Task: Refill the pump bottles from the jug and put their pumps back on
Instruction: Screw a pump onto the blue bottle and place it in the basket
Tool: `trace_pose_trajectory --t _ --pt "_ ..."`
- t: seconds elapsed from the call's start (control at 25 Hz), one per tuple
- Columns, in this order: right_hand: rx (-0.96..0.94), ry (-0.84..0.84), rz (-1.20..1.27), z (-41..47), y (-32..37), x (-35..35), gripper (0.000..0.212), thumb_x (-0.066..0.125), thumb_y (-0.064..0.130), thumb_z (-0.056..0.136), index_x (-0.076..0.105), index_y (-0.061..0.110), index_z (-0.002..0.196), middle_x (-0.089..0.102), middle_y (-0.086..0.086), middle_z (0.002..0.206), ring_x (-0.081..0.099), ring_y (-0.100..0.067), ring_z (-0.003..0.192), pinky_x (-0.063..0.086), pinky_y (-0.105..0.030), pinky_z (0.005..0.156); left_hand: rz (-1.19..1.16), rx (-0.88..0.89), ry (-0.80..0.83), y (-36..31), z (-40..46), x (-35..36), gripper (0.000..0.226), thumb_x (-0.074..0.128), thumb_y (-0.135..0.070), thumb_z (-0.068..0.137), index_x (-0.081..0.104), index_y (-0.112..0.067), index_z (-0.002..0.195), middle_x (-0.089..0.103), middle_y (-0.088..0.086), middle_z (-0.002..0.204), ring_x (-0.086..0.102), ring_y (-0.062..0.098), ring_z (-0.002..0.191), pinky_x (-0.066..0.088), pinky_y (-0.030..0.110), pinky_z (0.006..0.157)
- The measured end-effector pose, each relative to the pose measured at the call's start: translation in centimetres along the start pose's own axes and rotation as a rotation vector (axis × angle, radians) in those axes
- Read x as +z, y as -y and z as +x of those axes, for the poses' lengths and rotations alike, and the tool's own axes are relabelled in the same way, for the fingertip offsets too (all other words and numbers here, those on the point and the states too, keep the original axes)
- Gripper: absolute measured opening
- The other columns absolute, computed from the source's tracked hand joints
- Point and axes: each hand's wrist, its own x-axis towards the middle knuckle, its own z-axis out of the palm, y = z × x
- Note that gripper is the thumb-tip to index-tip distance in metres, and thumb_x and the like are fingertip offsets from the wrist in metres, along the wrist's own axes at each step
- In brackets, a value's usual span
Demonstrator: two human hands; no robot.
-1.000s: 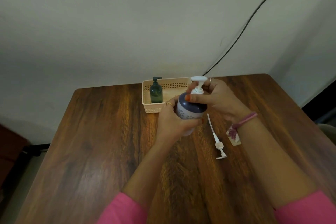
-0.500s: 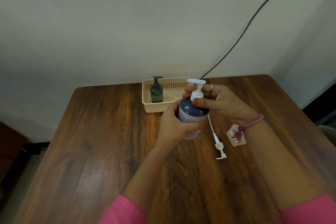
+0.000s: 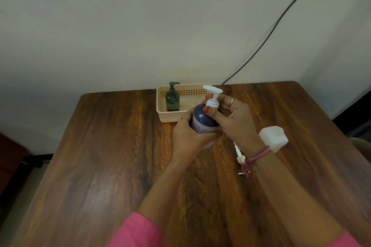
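Above the middle of the table [image 3: 104,162], 2 hands are working on 1 bottle [image 3: 202,122], a dark blue one with a pale flowered lower half. It is sitting upright, just in front of the basket [image 3: 166,117], and whether its base is touching the wood cannot be told because the fingers are covering it. The left hand [image 3: 188,136] is wrapping round the body from the left, fingers curled about the lower half and a ring showing on 1 finger. The right hand [image 3: 234,120] is coming in from the right, its thumb and fingers pinching the collar of the white pump [image 3: 213,96], which is seated in the neck with its nozzle pointing left. A pink band with a tassel is circling the right wrist, and pink sleeves are showing at the bottom edge.

Behind the hands, the cream basket is standing near the far edge of the table, holding 1 green bottle [image 3: 172,100] upright in its left end, dark pump fitted. To the right of the wrist, a white jug [image 3: 274,139] is standing on the wood, partly hidden by the arm. A loose pump [image 3: 239,153] is lying flat between the forearms, its tube pointing away. A black cable [image 3: 281,18] is running diagonally down the wall to the table's back edge.
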Motion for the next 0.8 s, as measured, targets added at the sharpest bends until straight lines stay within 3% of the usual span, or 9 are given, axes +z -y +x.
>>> trace_pose_trajectory --t 0.12,0.24,0.32,0.52,0.64,0.8 --pt "0.041 -0.036 -0.028 0.1 -0.5 -0.2 0.046 0.074 0.018 0.081 0.060 0.014 0.124 0.067 0.002 0.116 0.061 -0.008 0.110 0.052 -0.035 0.093 -0.023 -0.004 -0.009 0.5 0.3 0.2 0.071 0.089 -0.020 0.059 0.051 -0.033 0.117 0.060 -0.021 0.106 0.059 -0.013 0.093 0.049 0.008 0.073" --pt "0.116 0.043 -0.168 -0.8 -1.7 -0.2 0.081 0.085 0.029 0.066 0.043 0.029 0.136 0.051 0.011 0.133 0.049 -0.004 0.120 0.047 -0.026 0.097 -0.065 -0.063 -0.042 1.0 0.9 0.3 0.067 0.084 -0.017 0.066 0.052 -0.025 0.124 0.062 -0.011 0.114 0.061 0.002 0.106 0.052 0.020 0.083" --pt "0.173 0.017 -0.149 -1.3 -2.7 0.4 0.093 0.088 0.032 0.061 0.036 0.029 0.139 0.047 0.010 0.136 0.048 -0.008 0.122 0.047 -0.025 0.097 -0.062 -0.070 -0.037 1.5 1.7 0.4 0.068 0.082 -0.018 0.068 0.050 -0.025 0.128 0.061 -0.009 0.119 0.058 0.008 0.111 0.052 0.024 0.089" --pt "0.129 -0.070 -0.235 1.4 -3.6 0.1 0.077 0.088 0.031 0.060 0.047 0.028 0.125 0.055 0.011 0.120 0.054 -0.008 0.111 0.048 -0.022 0.091 -0.070 -0.023 0.023 1.6 3.4 1.2 0.079 0.081 -0.014 0.068 0.045 -0.023 0.137 0.058 -0.010 0.126 0.055 0.003 0.115 0.050 0.021 0.093" --pt "0.068 -0.069 -0.350 5.0 -3.9 -1.0 0.072 0.087 0.036 0.061 0.053 0.023 0.123 0.057 0.009 0.115 0.054 -0.008 0.105 0.046 -0.016 0.085 -0.054 -0.063 0.064 2.2 5.2 1.4 0.090 0.080 -0.015 0.072 0.030 -0.020 0.147 0.045 -0.008 0.140 0.044 0.006 0.126 0.045 0.018 0.096" --pt "0.051 -0.085 -0.367 11.3 -4.8 -1.9 0.070 0.086 0.037 0.062 0.055 0.018 0.121 0.060 0.006 0.112 0.056 -0.010 0.101 0.046 -0.015 0.079 0.071 -0.174 0.041 5.2 6.7 0.7 0.088 0.078 -0.025 0.077 0.027 -0.018 0.148 0.040 0.000 0.149 0.037 0.013 0.135 0.035 0.027 0.107"
